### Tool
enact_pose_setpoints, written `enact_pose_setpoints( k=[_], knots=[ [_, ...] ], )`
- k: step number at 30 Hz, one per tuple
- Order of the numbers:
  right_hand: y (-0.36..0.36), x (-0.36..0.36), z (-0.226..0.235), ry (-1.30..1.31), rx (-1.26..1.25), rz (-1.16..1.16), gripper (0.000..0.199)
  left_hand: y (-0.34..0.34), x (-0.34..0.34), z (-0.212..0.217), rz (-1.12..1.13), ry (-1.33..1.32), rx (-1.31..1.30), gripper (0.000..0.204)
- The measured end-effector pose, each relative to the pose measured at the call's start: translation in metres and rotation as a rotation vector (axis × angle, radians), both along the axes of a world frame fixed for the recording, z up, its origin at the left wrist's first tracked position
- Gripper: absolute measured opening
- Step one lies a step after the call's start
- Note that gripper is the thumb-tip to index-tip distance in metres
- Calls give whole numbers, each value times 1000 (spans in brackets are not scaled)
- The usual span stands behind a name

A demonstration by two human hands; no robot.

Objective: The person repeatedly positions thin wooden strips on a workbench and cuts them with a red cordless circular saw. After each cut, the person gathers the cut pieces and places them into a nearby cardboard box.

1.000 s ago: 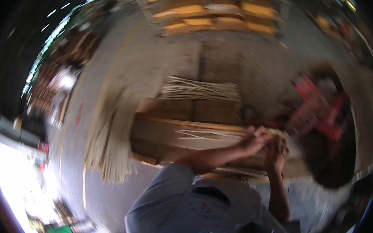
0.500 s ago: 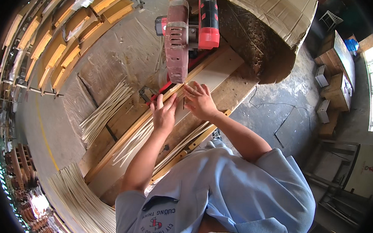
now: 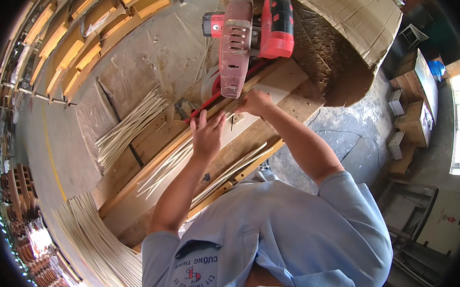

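Observation:
A red miter saw [image 3: 236, 49] stands at the top middle, its dusty blade guard just beyond my fingers. Thin pale wooden strips [image 3: 168, 166] lie slantwise along the saw bench and pass under my left hand [image 3: 208, 136]. That hand is closed on the strips, with its fingertips against the wooden fence [image 3: 149, 173]. My right hand [image 3: 257, 102] is closed at the strips' far end, close to the lower tip of the guard. Its fingertips are partly hidden. The saw blade cannot be seen behind the guard.
More thin strips [image 3: 131, 121] lie left of the fence, and a large stack of strips [image 3: 100, 241] is at the lower left. A cardboard box [image 3: 348, 24] opens behind the saw. Yellow-edged racks [image 3: 84, 34] stand at upper left. A cable [image 3: 346, 134] crosses the floor at right.
My right hand has gone from flat, spread fingers to curled ones around the strips. The left fingers have shifted slightly along the fence. The view has moved a little, so the saw appears further right.

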State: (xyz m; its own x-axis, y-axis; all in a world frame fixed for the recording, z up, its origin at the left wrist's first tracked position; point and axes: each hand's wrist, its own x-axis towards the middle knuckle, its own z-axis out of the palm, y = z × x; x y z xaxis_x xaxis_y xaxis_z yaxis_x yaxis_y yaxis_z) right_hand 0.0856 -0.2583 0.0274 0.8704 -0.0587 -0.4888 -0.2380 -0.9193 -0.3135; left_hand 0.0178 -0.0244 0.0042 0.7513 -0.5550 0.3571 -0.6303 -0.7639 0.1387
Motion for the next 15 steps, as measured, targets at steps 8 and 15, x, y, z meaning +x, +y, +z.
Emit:
enact_pose_setpoints(
  k=[8, 15],
  knots=[
    [11, 11, 23, 53, 47, 111, 68, 4, 0, -3, 53, 36, -22, 35],
    [6, -19, -1, -331, 161, 49, 46, 1, 4, 3, -3, -18, -63, 37]
  ],
)
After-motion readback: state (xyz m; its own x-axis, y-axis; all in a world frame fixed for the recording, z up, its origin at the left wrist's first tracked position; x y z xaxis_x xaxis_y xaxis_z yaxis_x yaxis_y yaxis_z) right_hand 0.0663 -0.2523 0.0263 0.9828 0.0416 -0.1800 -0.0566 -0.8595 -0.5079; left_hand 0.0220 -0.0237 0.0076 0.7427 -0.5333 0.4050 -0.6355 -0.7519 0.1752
